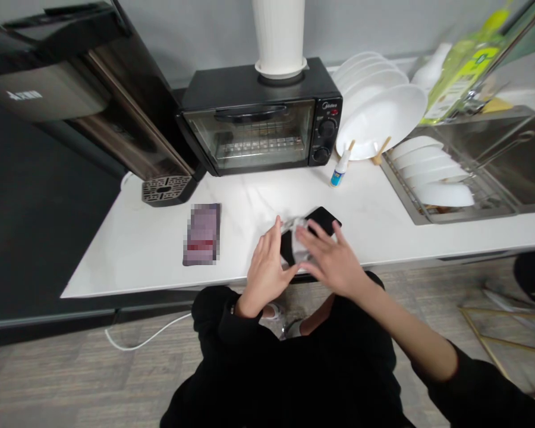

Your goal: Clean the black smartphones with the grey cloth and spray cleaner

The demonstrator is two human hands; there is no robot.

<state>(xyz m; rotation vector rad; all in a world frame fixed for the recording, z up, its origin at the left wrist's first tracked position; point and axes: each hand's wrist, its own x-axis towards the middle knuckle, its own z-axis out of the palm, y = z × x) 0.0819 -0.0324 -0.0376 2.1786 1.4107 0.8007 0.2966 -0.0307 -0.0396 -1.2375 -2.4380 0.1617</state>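
Observation:
Near the counter's front edge lies a flat black object (323,220), perhaps a phone or tablet, partly hidden by my hands. A crumpled whitish piece (299,241), cloth or tissue, rests on top of it; blur hides its exact kind. My left hand (267,261) stands at the left side of the black object, fingers stretched out and thumb apart. Over the whitish piece is my right hand (334,258), its fingers spread and the fingertips on or just above it. A small white spray bottle (339,170) with a blue label stands farther back, right of both hands.
A phone-like item with a blurred screen (203,235) lies to the left. Behind are a black toaster oven (258,131) and a drink dispenser (167,189). White plates (383,119) stand in racks beside the sink (508,160). A white cable (147,339) trails on the floor.

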